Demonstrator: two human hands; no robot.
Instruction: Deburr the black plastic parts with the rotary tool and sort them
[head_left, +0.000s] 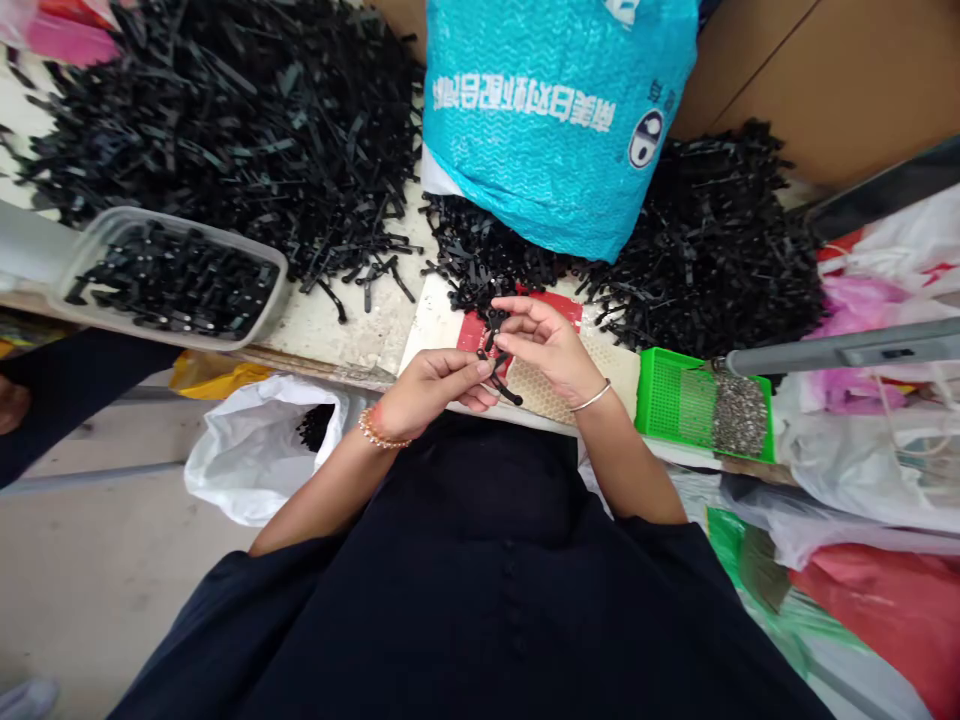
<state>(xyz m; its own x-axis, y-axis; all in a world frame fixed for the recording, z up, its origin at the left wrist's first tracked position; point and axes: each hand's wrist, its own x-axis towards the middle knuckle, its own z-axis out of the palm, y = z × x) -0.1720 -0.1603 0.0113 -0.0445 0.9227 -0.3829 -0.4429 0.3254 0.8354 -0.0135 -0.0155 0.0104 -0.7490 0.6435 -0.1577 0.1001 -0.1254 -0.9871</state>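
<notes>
My left hand (439, 387), with a beaded bracelet at the wrist, pinches a slim black plastic part (510, 393) between thumb and fingers; its rounded end points down to the right. My right hand (547, 345), wearing a thin bangle, has its thumb and fingers curled around another black piece (492, 328) just above the left fingertips. Whether the two pieces are joined cannot be made out. Below the hands lies a red and white board with a honeycomb-patterned area (551, 385). Loose black parts (480, 285) lie just beyond the fingers.
Large heaps of black parts (225, 110) cover the table's back, one behind a blue woven bag (555, 120). A clear tub (270, 290) stands left. A green basket (675, 395) holds small metal pieces. A white sack (232, 450) is below left, near another person's hand (13, 408).
</notes>
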